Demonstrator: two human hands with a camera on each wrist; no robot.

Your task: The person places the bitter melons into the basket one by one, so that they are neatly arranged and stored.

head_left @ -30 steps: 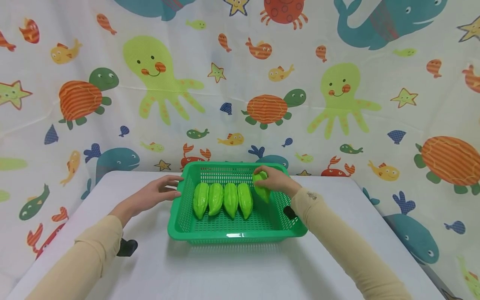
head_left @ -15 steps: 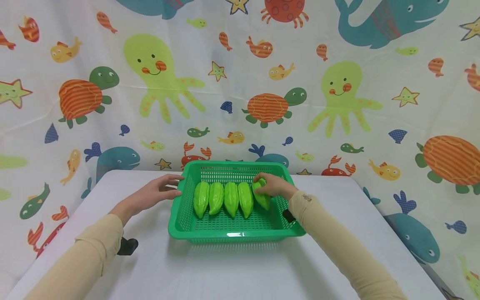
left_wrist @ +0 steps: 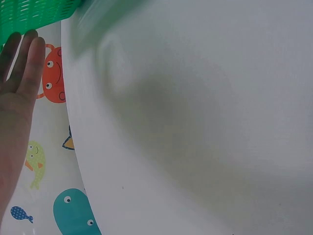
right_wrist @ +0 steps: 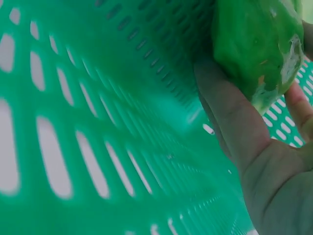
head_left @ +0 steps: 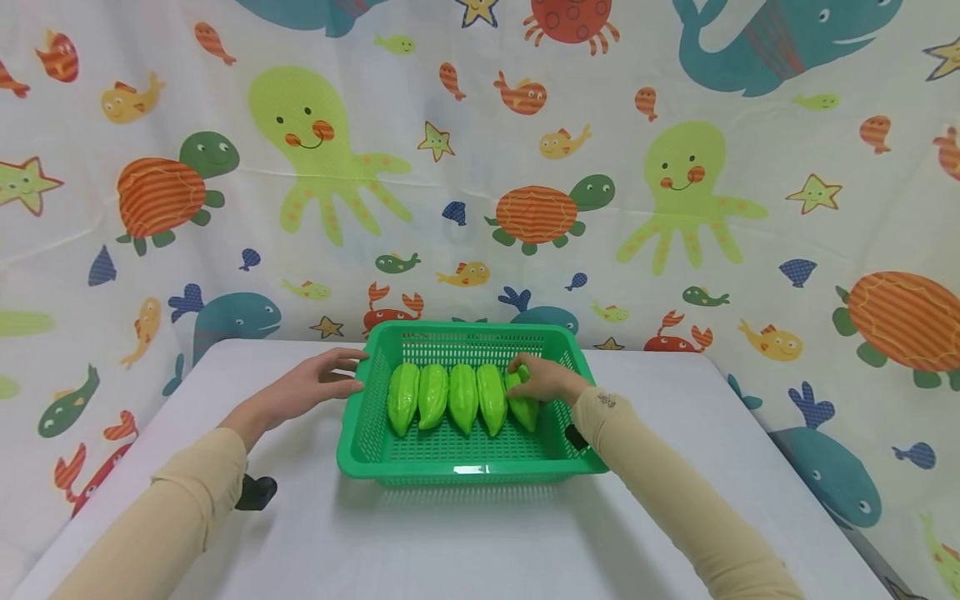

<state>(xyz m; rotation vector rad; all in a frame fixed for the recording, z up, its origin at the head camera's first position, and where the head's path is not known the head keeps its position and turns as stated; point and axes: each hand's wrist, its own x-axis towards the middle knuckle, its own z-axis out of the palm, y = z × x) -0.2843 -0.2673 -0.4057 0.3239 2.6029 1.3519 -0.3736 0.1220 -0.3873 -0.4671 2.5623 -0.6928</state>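
Inside the green plastic basket [head_left: 468, 469], several glossy green ridged vegetables [head_left: 463, 396] lie side by side in a row, tips towards the front. My right hand [head_left: 546, 379] reaches over the right side and holds the rightmost green ridged vegetable [head_left: 522, 407], thumb and fingers on either side of it. The right wrist view shows this vegetable [right_wrist: 259, 49] close up between the fingers, partly cut off by the frame edge. My left hand [head_left: 303, 387] is at the basket's left rim, fingers relaxed, fingertips touching or very near it; its straight fingers [left_wrist: 34, 63] show in the left wrist view.
The basket stands on a white table [head_left: 465, 542]. Behind the table hangs a white curtain [head_left: 465, 125] printed with sea animals. A black wrist camera [head_left: 257, 493] sits under the left forearm, another black wrist camera [head_left: 576, 437] beside the right wrist.
My right hand has moved down and slightly left with the rightmost green vegetable, which now lies lower, in line with the row. The left hand has stayed at the rim.
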